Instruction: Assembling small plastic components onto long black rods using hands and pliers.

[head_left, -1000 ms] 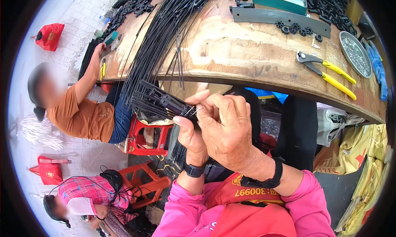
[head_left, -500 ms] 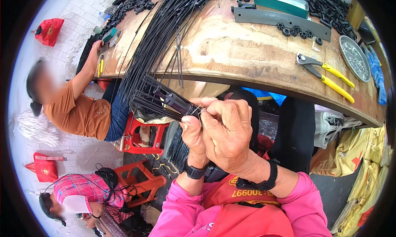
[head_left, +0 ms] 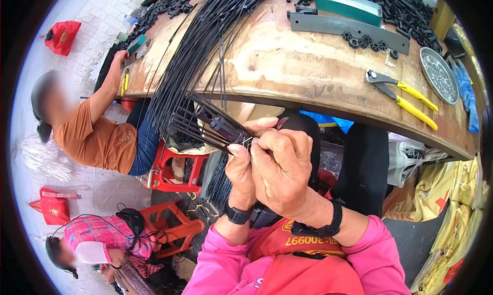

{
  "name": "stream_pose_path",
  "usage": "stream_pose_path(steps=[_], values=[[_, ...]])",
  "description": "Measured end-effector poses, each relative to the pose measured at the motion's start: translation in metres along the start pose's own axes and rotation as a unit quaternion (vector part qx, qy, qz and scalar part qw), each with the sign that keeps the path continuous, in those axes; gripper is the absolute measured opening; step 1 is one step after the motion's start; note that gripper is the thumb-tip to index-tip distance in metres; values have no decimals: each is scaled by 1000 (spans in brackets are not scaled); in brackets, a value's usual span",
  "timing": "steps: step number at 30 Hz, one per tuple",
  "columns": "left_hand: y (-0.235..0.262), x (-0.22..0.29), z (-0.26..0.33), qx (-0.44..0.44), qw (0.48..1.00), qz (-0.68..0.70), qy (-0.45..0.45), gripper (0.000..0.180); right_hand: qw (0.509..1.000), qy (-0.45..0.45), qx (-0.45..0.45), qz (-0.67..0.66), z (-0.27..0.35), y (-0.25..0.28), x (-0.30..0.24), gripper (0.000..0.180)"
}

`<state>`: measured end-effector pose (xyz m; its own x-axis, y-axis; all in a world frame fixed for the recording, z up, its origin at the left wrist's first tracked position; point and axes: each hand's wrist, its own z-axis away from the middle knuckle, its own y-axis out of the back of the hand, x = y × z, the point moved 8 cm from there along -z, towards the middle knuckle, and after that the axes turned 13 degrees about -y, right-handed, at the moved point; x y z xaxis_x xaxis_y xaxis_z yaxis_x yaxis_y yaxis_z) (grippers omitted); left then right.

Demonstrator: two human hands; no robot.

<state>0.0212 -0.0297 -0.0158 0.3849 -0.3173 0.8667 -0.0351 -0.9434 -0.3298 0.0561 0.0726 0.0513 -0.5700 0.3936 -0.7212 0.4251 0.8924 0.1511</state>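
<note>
Over my lap, my left hand (head_left: 240, 173) is closed round the ribbed end of a black umbrella runner (head_left: 222, 126), with its thumb pressed at the near side. Several thin black ribs (head_left: 195, 132) fan out from it to the left. Thin silvery wire (head_left: 248, 142) crosses at the runner's end. My right hand (head_left: 285, 164) is closed in a pinch on that wire, its fingertips close against the left hand's thumb and finger. The wire's far end is hidden by the fingers.
A long bundle of black ribs (head_left: 179, 64) hangs over the wooden table (head_left: 287, 64). Yellow-handled nippers (head_left: 416, 113), a grey metal bar (head_left: 328, 24), toothed black rings (head_left: 365, 40), a green tray (head_left: 344, 13) and a metal dish (head_left: 424, 64) lie there. Two people sit at left.
Both hands stay at the runner's end with the wire pinched. The runner and ribs have turned slightly, and the ribs now look more spread. The whole view has shifted a little.
</note>
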Motion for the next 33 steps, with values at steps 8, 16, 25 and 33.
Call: stream_pose_path(steps=[8, 16, 25, 33], values=[[-17, -6, -2, -69, 994, 74, 29, 88, 996, -51, -56, -51, -9, 5, 22, 10], [-33, -16, -8, -66, 993, 99, 4, 86, 969, -189, -88, -134, -21, 15, 43, 16], [-40, -24, -7, -44, 992, 118, 26, 82, 752, -452, -219, -426, -17, 13, 64, 8], [-45, -24, -8, 25, 988, 153, -6, 80, 937, -218, -264, -71, -44, 30, 45, 18]])
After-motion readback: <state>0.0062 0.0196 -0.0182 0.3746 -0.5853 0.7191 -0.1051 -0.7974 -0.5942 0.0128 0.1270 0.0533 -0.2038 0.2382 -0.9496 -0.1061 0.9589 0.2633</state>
